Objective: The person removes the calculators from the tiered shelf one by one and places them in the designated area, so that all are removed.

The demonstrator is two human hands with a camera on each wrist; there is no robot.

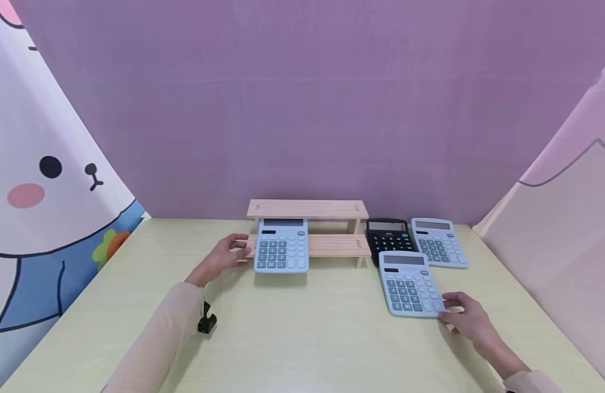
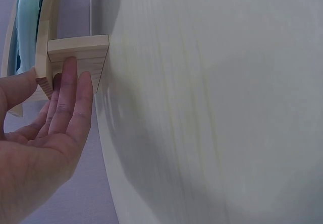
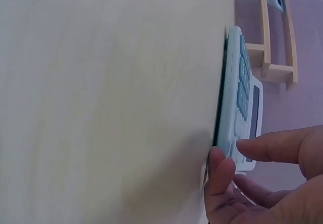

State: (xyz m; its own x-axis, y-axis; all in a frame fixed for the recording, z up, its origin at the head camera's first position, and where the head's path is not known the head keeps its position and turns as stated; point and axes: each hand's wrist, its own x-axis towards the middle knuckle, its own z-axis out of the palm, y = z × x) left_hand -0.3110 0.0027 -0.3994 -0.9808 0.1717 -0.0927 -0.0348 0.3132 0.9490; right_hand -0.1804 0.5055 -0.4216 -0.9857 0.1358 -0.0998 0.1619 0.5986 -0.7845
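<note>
A light blue calculator [image 1: 281, 245] leans face-out on a two-tier wooden shelf [image 1: 338, 245]. My left hand [image 1: 223, 256] is at the shelf's left end. In the left wrist view, its thumb meets the edge of the lower board [image 2: 44, 57] and its fingers reach beneath, by the wooden leg [image 2: 81, 45]. To the right, a second light blue calculator [image 1: 410, 285] has its near right corner pinched by my right hand [image 1: 472, 322]. In the right wrist view, the thumb lies on the key side of that calculator [image 3: 234, 93], and curled fingers are at its underside.
Behind the pinched calculator are a black calculator [image 1: 390, 237], partly covered by it, and another light blue calculator [image 1: 439, 243]. A purple cloth [image 1: 307, 109] stands behind the pale table [image 1: 302, 338]. Printed cloths hang at both sides.
</note>
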